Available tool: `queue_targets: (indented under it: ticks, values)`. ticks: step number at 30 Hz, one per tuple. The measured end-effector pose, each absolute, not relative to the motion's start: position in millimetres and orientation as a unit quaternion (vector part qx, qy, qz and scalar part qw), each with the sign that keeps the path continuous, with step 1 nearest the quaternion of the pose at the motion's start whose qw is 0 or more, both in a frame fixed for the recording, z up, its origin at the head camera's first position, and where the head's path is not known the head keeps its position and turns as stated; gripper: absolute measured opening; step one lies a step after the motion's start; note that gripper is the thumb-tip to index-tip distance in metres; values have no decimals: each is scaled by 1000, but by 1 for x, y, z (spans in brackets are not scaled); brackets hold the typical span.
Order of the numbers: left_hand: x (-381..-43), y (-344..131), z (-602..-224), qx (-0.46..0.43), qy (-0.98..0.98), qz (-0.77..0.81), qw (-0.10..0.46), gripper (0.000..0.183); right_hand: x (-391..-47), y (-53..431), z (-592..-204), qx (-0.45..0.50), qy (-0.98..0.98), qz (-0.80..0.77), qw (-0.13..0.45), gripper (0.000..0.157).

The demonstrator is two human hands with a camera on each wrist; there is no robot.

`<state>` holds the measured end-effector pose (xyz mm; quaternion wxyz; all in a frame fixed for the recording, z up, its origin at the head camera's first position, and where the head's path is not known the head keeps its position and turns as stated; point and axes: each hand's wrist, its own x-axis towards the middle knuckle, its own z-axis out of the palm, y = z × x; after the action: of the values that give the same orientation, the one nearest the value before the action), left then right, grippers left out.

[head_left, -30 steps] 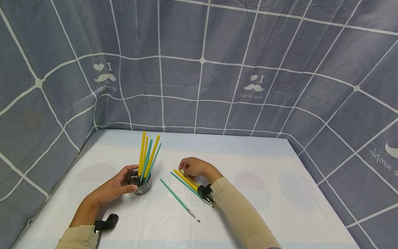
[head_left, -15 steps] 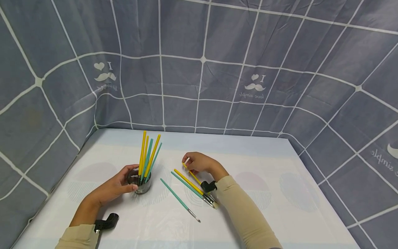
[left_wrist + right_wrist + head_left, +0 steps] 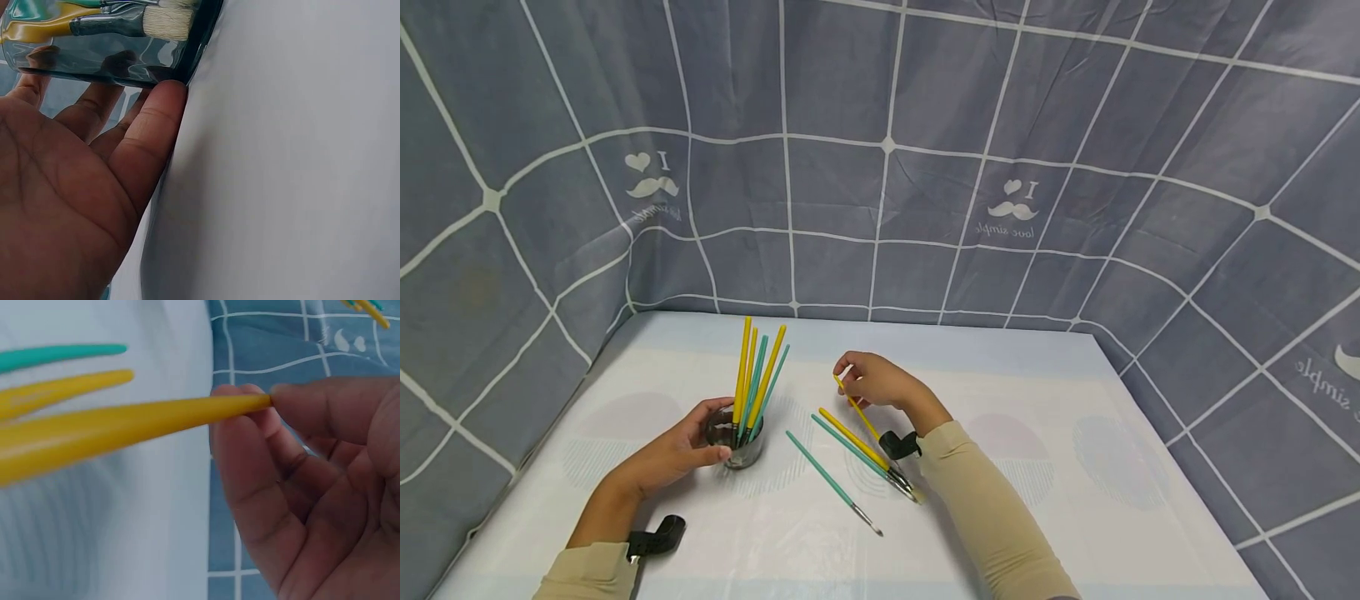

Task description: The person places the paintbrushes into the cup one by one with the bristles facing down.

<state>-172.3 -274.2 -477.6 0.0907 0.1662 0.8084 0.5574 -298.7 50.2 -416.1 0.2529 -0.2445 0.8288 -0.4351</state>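
A clear glass (image 3: 745,456) stands on the table at left, with yellow and teal paintbrushes (image 3: 741,371) upright in it, bristles down. My left hand (image 3: 681,442) holds the glass from its left side; in the left wrist view the fingers reach round it near a flat pale-bristled brush (image 3: 165,23). Right of the glass, my right hand (image 3: 880,383) pinches a yellow paintbrush (image 3: 112,434) by the tip of its handle. The handle slopes up to the fingers, and its lower end is hidden behind the wrist camera.
Beside the held brush, a yellow paintbrush (image 3: 853,436) and a teal paintbrush (image 3: 842,442) lie on the white table cover (image 3: 1075,517). Another teal paintbrush (image 3: 826,473) lies apart, nearer the glass. A grey checked curtain (image 3: 842,192) surrounds the table's back and sides.
My right hand has moved away from the body, lifting the handle end of one yellow paintbrush from the brushes on the table. The left hand and glass have stayed in place.
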Motion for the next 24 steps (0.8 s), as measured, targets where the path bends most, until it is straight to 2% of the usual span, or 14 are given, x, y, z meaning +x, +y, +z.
queue_targets:
  ticks: [8, 24]
  values:
    - [-173, -274, -475, 173, 809, 555, 89, 69, -297, 44, -408, -243, 794, -520, 202, 20]
    - [-172, -275, -477, 162, 810, 557, 90, 70, -292, 27, -401, -220, 718, -647, 133, 30]
